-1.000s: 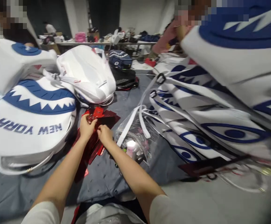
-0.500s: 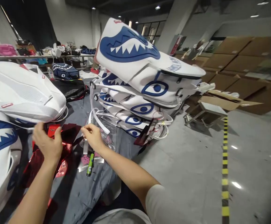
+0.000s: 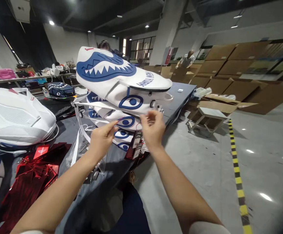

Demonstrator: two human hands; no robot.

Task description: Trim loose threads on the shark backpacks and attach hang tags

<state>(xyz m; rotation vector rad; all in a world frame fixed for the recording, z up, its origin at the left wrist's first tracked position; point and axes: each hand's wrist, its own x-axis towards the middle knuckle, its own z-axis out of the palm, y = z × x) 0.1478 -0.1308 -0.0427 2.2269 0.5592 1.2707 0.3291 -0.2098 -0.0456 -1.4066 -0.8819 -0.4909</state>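
My left hand (image 3: 102, 139) is closed in a pinch in front of the stacked bags, with a thin red string (image 3: 119, 121) showing at its fingertips. Curled and slightly blurred, my right hand (image 3: 153, 128) is at the right side of the stack; what its fingers grip is hidden. Behind both hands rises a pile of white backpacks (image 3: 102, 89) with blue shark mouths and eyes. Hang tags (image 3: 136, 143) dangle beside my right hand at the table edge. Shiny red tags (image 3: 40, 169) lie heaped on the dark cloth to the left.
White backpacks (image 3: 14, 113) lie at the left, and a blue shark-face bag (image 3: 60, 89) sits farther back. A small stool (image 3: 208, 113) stands on the floor right of the table (image 3: 180, 94). Cardboard boxes (image 3: 219, 65) are stacked behind, near another person (image 3: 187, 60).
Both hands have moved right, from the red tags to the front of the backpack pile. My left hand has gone from loosely open to a pinch. The view has shifted too.
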